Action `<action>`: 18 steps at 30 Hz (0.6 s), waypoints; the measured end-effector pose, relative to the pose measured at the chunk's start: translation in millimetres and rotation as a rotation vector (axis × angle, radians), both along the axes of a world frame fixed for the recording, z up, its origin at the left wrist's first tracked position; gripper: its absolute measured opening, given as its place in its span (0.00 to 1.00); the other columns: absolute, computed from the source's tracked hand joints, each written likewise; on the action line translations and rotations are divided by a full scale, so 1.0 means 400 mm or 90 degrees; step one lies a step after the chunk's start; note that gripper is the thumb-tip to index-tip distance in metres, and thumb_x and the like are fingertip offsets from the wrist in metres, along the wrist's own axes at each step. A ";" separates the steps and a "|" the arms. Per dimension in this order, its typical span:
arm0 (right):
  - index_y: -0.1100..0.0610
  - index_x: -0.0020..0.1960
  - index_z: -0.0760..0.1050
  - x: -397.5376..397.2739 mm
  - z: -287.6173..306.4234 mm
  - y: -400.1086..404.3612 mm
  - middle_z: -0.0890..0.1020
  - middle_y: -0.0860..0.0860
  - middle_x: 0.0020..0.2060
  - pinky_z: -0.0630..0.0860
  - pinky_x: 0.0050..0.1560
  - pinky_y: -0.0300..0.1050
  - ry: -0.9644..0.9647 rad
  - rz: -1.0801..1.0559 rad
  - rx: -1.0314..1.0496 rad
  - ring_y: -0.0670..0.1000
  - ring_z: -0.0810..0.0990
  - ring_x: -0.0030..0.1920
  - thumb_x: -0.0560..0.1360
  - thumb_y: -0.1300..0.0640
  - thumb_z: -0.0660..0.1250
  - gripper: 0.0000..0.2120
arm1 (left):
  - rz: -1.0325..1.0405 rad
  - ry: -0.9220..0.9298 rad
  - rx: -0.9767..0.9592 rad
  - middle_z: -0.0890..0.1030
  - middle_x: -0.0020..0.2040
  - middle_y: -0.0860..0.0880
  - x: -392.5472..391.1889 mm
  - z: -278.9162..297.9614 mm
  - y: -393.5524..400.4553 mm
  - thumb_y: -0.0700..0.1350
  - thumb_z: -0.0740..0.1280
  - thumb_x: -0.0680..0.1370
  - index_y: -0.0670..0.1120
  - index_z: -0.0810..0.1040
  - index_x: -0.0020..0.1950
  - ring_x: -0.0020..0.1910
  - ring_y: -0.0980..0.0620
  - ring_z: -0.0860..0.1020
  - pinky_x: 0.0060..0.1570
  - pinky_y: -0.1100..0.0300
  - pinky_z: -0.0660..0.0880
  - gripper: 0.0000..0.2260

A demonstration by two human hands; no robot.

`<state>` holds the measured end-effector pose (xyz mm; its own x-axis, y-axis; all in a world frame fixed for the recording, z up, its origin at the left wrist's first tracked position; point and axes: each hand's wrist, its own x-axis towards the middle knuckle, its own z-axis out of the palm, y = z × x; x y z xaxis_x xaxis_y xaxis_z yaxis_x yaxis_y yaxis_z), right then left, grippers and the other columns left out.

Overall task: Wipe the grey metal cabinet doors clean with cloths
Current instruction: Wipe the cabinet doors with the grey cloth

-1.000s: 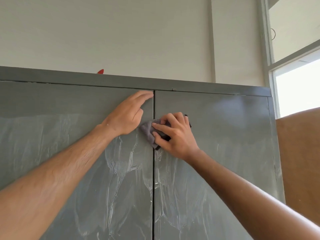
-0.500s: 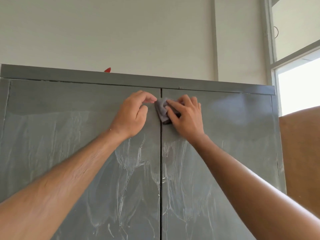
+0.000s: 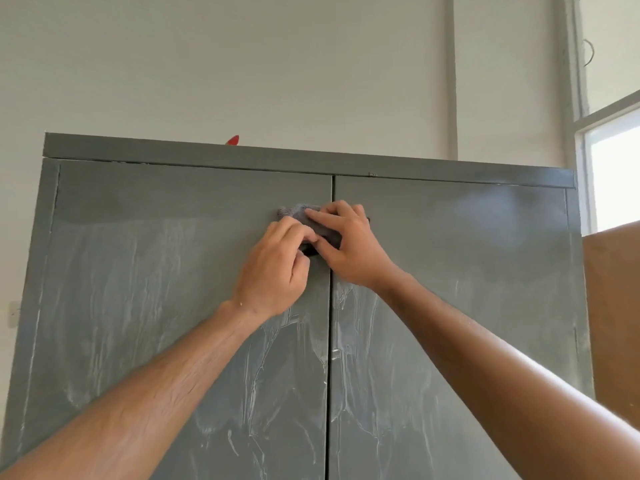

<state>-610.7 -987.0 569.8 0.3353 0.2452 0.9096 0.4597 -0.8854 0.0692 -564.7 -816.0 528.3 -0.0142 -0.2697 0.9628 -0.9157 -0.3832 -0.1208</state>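
Since the frame 0.5 s prior, the cloth (image 3: 304, 221) had shifted from the R side of the centre seam (image 3: 331, 306) to straddle it, mostly on the L door (image 3: 156, 289); the L hand (image 3: 277, 268) had moved in from beside the cloth onto it. Both hands sat close together at the seam, well below the cabinet top rail (image 3: 277, 157).

Grip: R hand (image 3: 349, 244) pressed the cloth w/ near-straight fingers. L hand's fingers were curled at the cloth's lower edge; pinching or merely touching, cannot tell.

Judgement: bunch the cloth to a fresh face, then wipe w/ firm overlapping strokes from the seam outward.

Doors were flat painted metal, matt grey, streaked w/ whitish runs. R door (image 3: 467, 289) alike. Cloth was soft, grey-purple, crumpled.
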 end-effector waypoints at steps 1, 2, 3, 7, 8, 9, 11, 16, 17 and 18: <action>0.54 0.74 0.75 -0.023 0.015 -0.012 0.80 0.48 0.59 0.71 0.67 0.48 0.062 0.059 0.038 0.51 0.74 0.60 0.80 0.61 0.67 0.23 | 0.055 0.014 0.001 0.76 0.58 0.50 -0.007 -0.018 -0.014 0.40 0.60 0.76 0.45 0.77 0.62 0.55 0.47 0.73 0.53 0.48 0.75 0.15; 0.56 0.75 0.73 -0.049 0.036 -0.024 0.82 0.49 0.60 0.73 0.67 0.44 0.120 0.108 0.095 0.48 0.77 0.60 0.79 0.66 0.64 0.25 | 0.133 0.018 0.005 0.74 0.61 0.49 -0.016 -0.035 -0.031 0.43 0.62 0.76 0.46 0.76 0.65 0.56 0.46 0.72 0.54 0.47 0.74 0.17; 0.58 0.76 0.71 -0.072 0.056 -0.033 0.84 0.50 0.60 0.75 0.63 0.39 0.171 0.143 0.140 0.44 0.79 0.59 0.78 0.70 0.61 0.27 | 0.219 0.013 0.003 0.73 0.64 0.48 -0.027 -0.048 -0.050 0.46 0.63 0.77 0.47 0.74 0.68 0.58 0.44 0.72 0.56 0.48 0.73 0.20; 0.58 0.74 0.73 -0.109 0.106 -0.069 0.86 0.52 0.59 0.79 0.54 0.39 0.263 0.192 0.161 0.45 0.83 0.58 0.76 0.77 0.55 0.30 | 0.376 -0.030 -0.048 0.70 0.74 0.42 -0.064 -0.042 -0.128 0.55 0.63 0.78 0.43 0.73 0.72 0.72 0.38 0.68 0.72 0.42 0.64 0.25; 0.58 0.73 0.75 -0.111 0.117 -0.079 0.86 0.51 0.58 0.81 0.56 0.43 0.267 0.206 0.164 0.47 0.84 0.58 0.77 0.76 0.56 0.29 | 0.383 -0.039 -0.043 0.68 0.77 0.41 -0.063 -0.031 -0.145 0.55 0.62 0.80 0.41 0.73 0.73 0.76 0.37 0.65 0.76 0.40 0.60 0.26; 0.58 0.72 0.76 -0.113 0.127 -0.086 0.86 0.51 0.58 0.83 0.56 0.46 0.267 0.213 0.167 0.49 0.85 0.57 0.78 0.76 0.58 0.27 | 0.391 -0.042 -0.036 0.65 0.80 0.40 -0.057 -0.023 -0.161 0.55 0.60 0.81 0.40 0.71 0.75 0.80 0.37 0.61 0.79 0.39 0.57 0.27; 0.60 0.68 0.78 -0.108 0.143 -0.088 0.86 0.52 0.56 0.85 0.53 0.49 0.246 0.193 0.176 0.51 0.86 0.54 0.77 0.75 0.58 0.24 | 0.391 -0.026 -0.023 0.60 0.82 0.38 -0.038 -0.024 -0.184 0.56 0.57 0.84 0.37 0.66 0.78 0.83 0.37 0.55 0.81 0.39 0.53 0.29; 0.58 0.53 0.84 -0.068 0.126 -0.040 0.84 0.48 0.48 0.77 0.47 0.45 -0.019 0.058 0.091 0.47 0.82 0.47 0.76 0.64 0.55 0.19 | 0.435 -0.053 0.044 0.56 0.83 0.36 0.005 -0.093 -0.153 0.57 0.53 0.86 0.41 0.63 0.81 0.83 0.34 0.52 0.80 0.36 0.55 0.28; 0.57 0.52 0.84 -0.057 0.122 -0.037 0.83 0.48 0.48 0.76 0.48 0.45 -0.047 0.037 0.078 0.50 0.81 0.50 0.76 0.63 0.55 0.19 | 0.433 -0.059 0.047 0.57 0.83 0.36 0.014 -0.105 -0.130 0.56 0.53 0.86 0.40 0.65 0.80 0.83 0.34 0.53 0.80 0.36 0.56 0.27; 0.56 0.52 0.84 -0.045 0.120 -0.037 0.83 0.49 0.48 0.75 0.47 0.46 -0.064 0.028 0.084 0.53 0.80 0.52 0.76 0.63 0.55 0.18 | 0.427 -0.057 0.043 0.58 0.83 0.37 0.023 -0.109 -0.102 0.55 0.53 0.86 0.40 0.67 0.78 0.83 0.34 0.54 0.79 0.36 0.57 0.26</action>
<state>-628.9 -1001.6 617.8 0.2324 0.1345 0.9633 0.4950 -0.8689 0.0019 -555.4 -856.8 484.8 0.0985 -0.3070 0.9466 -0.4675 -0.8540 -0.2283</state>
